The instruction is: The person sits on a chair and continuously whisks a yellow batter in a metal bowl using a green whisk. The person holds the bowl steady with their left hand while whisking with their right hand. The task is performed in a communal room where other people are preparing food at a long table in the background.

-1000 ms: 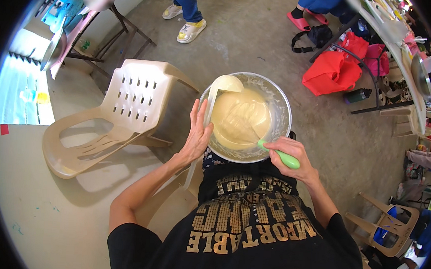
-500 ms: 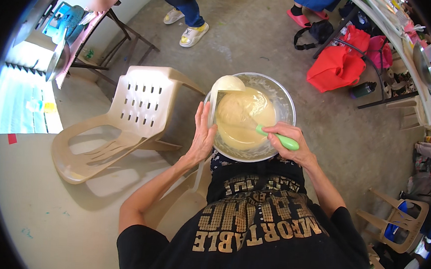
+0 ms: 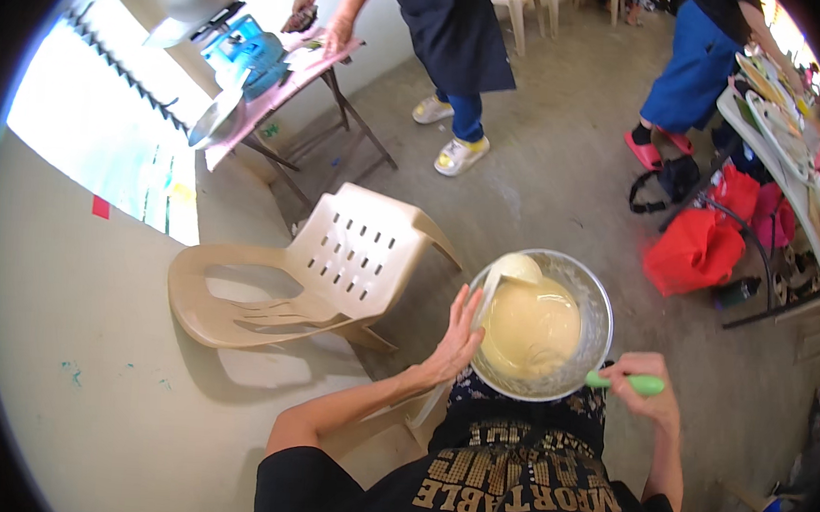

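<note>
A metal mixing bowl (image 3: 600, 319) rests on my lap with pale yellow batter (image 3: 530, 324) in it. My left hand (image 3: 456, 341) lies along the bowl's left side, fingers stretched out, against the handle of a pale ladle (image 3: 520, 267). The ladle's cup sits at the far left of the bowl, over the batter. My right hand (image 3: 644, 388) is closed around the green handle of a whisk (image 3: 642, 384) at the bowl's near right rim. The whisk's wires dip into the batter and show only faintly.
A beige plastic chair (image 3: 349, 252) stands to my left by the wall. Beyond it, a person in a dark apron (image 3: 456, 34) works at a folding table (image 3: 293, 94) with a blue gas cylinder (image 3: 249, 54). A red bag (image 3: 697, 250) lies under a cluttered table at right; another person stands there.
The view has shifted, so bowl and chair appear lower and farther right. My right hand has drawn the whisk back toward the bowl's near right rim. The left hand keeps its place.
</note>
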{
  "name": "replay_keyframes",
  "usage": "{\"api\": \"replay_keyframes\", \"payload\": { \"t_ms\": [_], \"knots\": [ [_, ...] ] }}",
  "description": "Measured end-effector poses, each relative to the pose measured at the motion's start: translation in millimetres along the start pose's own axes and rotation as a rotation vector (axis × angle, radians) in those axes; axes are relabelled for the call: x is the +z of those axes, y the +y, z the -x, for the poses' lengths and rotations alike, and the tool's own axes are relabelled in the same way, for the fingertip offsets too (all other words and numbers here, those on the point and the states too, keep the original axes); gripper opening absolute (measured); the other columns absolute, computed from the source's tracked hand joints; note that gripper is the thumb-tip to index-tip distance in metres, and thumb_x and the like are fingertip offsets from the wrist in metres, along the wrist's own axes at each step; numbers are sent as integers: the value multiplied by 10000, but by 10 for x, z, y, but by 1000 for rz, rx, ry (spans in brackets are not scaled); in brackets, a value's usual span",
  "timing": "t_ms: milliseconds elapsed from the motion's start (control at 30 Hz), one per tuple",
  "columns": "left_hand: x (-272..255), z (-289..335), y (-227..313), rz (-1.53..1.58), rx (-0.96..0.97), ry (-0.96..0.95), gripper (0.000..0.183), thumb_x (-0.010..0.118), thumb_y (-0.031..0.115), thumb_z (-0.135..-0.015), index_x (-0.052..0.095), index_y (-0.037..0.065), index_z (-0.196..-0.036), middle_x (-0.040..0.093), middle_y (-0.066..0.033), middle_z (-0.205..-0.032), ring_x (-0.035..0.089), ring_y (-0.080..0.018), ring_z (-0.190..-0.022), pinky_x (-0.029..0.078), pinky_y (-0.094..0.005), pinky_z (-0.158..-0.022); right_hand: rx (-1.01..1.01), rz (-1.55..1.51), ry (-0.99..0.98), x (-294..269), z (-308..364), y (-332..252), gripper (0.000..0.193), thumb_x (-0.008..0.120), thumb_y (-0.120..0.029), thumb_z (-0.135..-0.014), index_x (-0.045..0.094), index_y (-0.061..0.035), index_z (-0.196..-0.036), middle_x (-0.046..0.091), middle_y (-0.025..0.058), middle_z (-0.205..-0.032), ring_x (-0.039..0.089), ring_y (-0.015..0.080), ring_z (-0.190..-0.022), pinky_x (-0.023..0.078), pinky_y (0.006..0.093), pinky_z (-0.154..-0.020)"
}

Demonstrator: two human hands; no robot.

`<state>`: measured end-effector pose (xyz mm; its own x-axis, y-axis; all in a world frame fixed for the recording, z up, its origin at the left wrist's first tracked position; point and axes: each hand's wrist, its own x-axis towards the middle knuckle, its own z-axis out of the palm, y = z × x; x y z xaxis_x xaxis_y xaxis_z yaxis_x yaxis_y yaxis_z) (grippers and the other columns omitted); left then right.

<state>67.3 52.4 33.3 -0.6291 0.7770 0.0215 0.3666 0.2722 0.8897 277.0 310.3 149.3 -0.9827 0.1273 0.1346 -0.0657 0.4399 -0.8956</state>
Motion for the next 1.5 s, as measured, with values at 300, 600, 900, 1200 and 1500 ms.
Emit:
{"api": "replay_keyframes", "payload": {
  "t_ms": [300,600,900,1200,1500],
  "knots": [
    [-31,30,46,22,-4,-7,648,410,153,-928,100,40,-1486,-16,-225,-1529,42,-384,-1421,148,-435,-1147,-233,294,31,586,-256,171,182,658,-66,-753,667,-20,-929,608,124,-739,597,269,-697,488,340,-631],
    [3,26,17,-1,-17,-3,648,415,155,-917,121,48,-1485,-20,-211,-1532,44,-376,-1424,166,-436,-1144,-68,114,-122,169,-76,-38,192,663,-65,-725,678,-12,-909,654,129,-768,637,262,-667,502,345,-594],
    [-16,19,66,31,-30,-8,642,408,158,-921,120,46,-1484,-13,-210,-1533,39,-365,-1426,150,-431,-1147,-193,227,72,463,-153,65,160,645,-26,-744,682,-4,-898,655,133,-739,627,248,-614,488,328,-575],
    [2,52,20,37,6,8,637,399,180,-937,103,41,-1484,-20,-223,-1528,37,-383,-1422,145,-440,-1146,-61,33,-84,301,-72,13,161,671,-77,-724,692,-28,-876,645,120,-699,636,254,-619,500,334,-596],
    [-8,43,13,23,-3,9,638,399,186,-944,92,46,-1486,-20,-225,-1526,44,-392,-1419,155,-443,-1145,-224,384,58,348,-246,-45,162,677,-59,-704,674,-31,-864,651,110,-760,629,272,-686,508,347,-630]
  ]
}}
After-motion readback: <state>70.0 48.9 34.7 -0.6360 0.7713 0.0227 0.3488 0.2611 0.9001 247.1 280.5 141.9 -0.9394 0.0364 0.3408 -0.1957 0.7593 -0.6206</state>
